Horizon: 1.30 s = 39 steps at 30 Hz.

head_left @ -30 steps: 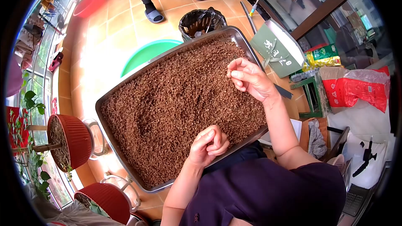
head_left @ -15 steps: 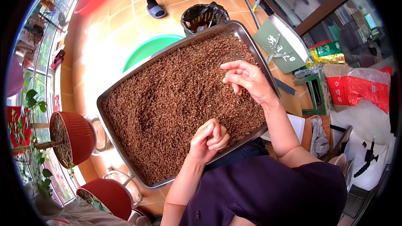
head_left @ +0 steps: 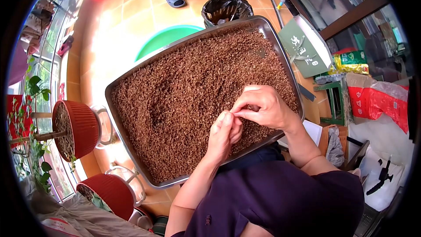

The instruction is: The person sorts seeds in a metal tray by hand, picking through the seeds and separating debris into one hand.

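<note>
A wide metal tray (head_left: 199, 39) is filled with small brown husk-like grains (head_left: 188, 101). Over its near right part, my left hand (head_left: 225, 135) is closed, fingers curled in and thumb on top. My right hand (head_left: 267, 107) pinches with thumb and forefinger right at the left thumb tip, so the two hands touch. Whatever lies between the fingertips is too small to make out. Both hands are just above the grains.
Beyond the tray stand a green basin (head_left: 169, 39) and a black-lined bin (head_left: 226, 11). Red-brown plant pots (head_left: 81, 127) are at left. A green box (head_left: 302, 46) and a red-and-white bag (head_left: 372, 101) lie at right. Another person's slippered foot (head_left: 175, 1) shows at the top.
My right hand has come down and left from over the grains to meet my left hand, its fingers now pinched. The left hand has risen slightly and stays closed. The view has shifted a little.
</note>
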Tool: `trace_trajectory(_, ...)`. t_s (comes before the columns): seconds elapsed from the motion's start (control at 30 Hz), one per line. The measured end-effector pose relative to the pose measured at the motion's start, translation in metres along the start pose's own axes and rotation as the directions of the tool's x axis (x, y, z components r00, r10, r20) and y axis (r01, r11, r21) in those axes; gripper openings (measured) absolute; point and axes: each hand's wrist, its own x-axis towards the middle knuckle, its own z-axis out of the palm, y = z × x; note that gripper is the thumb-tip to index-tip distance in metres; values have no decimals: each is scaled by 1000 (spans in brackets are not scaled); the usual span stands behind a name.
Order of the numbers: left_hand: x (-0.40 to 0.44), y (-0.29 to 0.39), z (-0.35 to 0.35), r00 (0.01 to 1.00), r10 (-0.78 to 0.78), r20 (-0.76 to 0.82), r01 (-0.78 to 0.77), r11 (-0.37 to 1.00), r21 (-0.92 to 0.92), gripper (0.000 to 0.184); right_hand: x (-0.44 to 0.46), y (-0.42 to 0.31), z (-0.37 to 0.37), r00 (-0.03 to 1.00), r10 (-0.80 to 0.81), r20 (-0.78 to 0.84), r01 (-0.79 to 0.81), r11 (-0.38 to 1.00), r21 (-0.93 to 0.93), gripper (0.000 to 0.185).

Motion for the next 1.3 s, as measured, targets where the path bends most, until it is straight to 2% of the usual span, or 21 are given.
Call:
trace_trajectory(0.13, 1, 5, 5, 998, -10, -58, 8, 999, -34, 33, 0, -2, 4, 996, -90, -23, 87, 990, -114, 16)
trace_trajectory(0.23, 2, 7, 3, 997, -23, -68, 17, 996, -83, 33, 0, -1, 8, 995, -97, -27, 95, 992, -78, 13)
trace_trajectory(0.33, 3, 6, 1, 994, 8, -108, -9, 1000, -2, 32, 1, -3, 11, 993, -107, -50, 103, 992, -78, 13)
trace_trajectory(0.63, 3, 8, 3, 998, -17, -67, 5, 986, -167, 21, -3, -2, 19, 986, -108, -124, 91, 986, -138, 15)
trace_trajectory(0.93, 1, 4, 3, 988, 59, -143, -63, 998, -28, 18, -4, -15, 18, 992, 22, -122, -23, 1000, -8, 11)
trace_trajectory(1.07, 1, 1, 5, 977, 126, -175, -119, 992, 49, 19, -4, -11, 16, 997, 50, -64, -52, 998, -30, 11)
trace_trajectory(1.17, -4, 4, 2, 973, 185, -136, -182, 983, 39, 20, -5, -2, 19, 990, 141, -20, -142, 986, -89, 16)
trace_trajectory(1.2, -4, 7, 1, 977, 193, -90, -195, 981, -9, 21, -5, 2, 19, 980, 200, -22, -201, 977, -74, 17)
trace_trajectory(1.23, -4, 10, 1, 978, 203, -45, -205, 977, -58, 22, -3, 8, 16, 982, 184, -26, -186, 970, -154, 20)
trace_trajectory(1.27, -4, 12, 0, 977, 213, 1, -211, 971, -108, 22, 1, 11, 12, 983, 170, -71, -182, 954, -237, 17)
trace_trajectory(1.3, -3, 12, -3, 978, 194, 72, -177, 965, -191, 21, 6, 15, 10, 973, 198, -122, -223, 944, -242, 14)
